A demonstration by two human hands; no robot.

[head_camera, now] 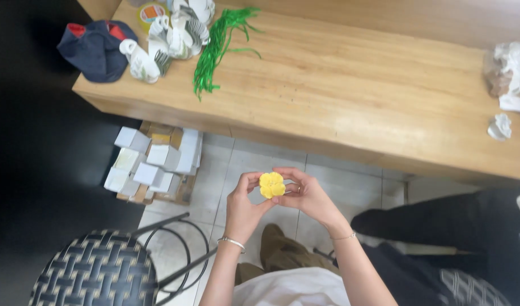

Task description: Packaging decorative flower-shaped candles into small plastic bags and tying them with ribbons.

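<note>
A small yellow flower-shaped piece [272, 185] is held between both my hands, above the tiled floor and in front of the wooden table [350, 96]. My left hand [244, 205] pinches its left side with thumb and fingers. My right hand [306, 194] grips its right side, fingers curled over the top. A thin bracelet sits on each wrist.
On the table's far left lie green strips [217, 45], a pile of white paper pieces [169, 37] and a dark blue cloth [98, 48]. White crumpled bits [501, 126] sit at the right. A box of white cartons [155, 164] stands on the floor, a woven stool [95, 272] at lower left.
</note>
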